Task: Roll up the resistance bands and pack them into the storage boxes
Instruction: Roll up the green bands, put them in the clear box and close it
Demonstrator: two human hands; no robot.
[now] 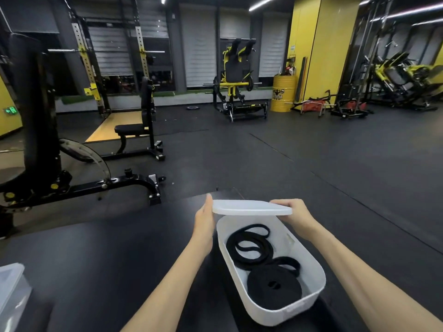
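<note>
- A white, translucent, rectangular plastic storage box (309, 267) sits in the lower centre-right of the frame on a black padded surface (107, 259), with most of its top uncovered.
- Inside it, a tightly rolled black resistance band (274, 287) lies flat as a disc at the near end. A loosely coiled black band (249, 245) fills the far end, and a smaller black loop (291, 264) lies between them near the right wall.
- A flat white plastic lid (251, 207) hangs roughly level over the box's far end and covers only that end. The bands lie below it in the box, apart from both hands.
- The left hand (205, 218) stands edge-on against the lid's left short edge. Its visible fingers are straight and together, touching the rim.
- The right hand (293, 212) grips the lid's right end with its fingers curled over the top; the thumb is hidden.
- A second translucent plastic box (12, 291) shows at the lower left edge of the frame.
- Farther up, a black adjustable bench (134, 130) stands at centre left and a yellow steel drum (282, 93) stands right of centre.
</note>
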